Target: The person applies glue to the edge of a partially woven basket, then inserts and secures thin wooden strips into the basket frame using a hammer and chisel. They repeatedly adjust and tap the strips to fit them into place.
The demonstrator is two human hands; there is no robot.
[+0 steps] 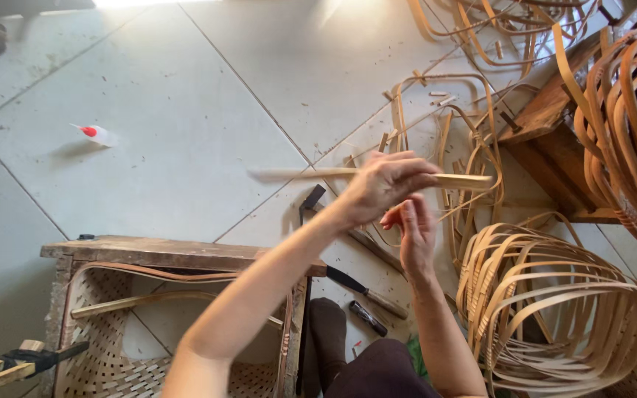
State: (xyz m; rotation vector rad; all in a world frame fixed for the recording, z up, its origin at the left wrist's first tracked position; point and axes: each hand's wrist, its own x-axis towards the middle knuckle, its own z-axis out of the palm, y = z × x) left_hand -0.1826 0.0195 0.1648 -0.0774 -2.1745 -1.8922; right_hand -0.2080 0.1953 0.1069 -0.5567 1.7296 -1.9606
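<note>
Left hand (385, 184) has its grip closed around a long flat bamboo strip (377, 175), pinching it near the middle so it runs level from about 9 o'clock to 3 o'clock across the view. The left end of the strip is blurred. The right hand (416, 232) sits just under it at roughly 5 o'clock from the left hand, palm up and fingers loose; can't tell if it's actually touching the strip or just hovering below.

Going left to right on the tiled floor (186, 110): a small glue bottle with a red cap (96, 135) lying on its side at 10 o'clock, well apart from everything. Down at 7 o'clock there's a wooden frame with woven cane panel (178, 254), half built. Just below the hands, a knife with a dark blade (366, 291) and a smaller tool beside it lie on the floor. At 4 o'clock is a big bundle of looped bamboo strips (554, 309), and more loops pile around a wooden stool (554, 147) at 2 o'clock.

What could go wrong, I reckon: the strip is only pinched at one spot, so a long springy piece like that could whip or slip. Also that knife is close to the knees, easy to bump.
</note>
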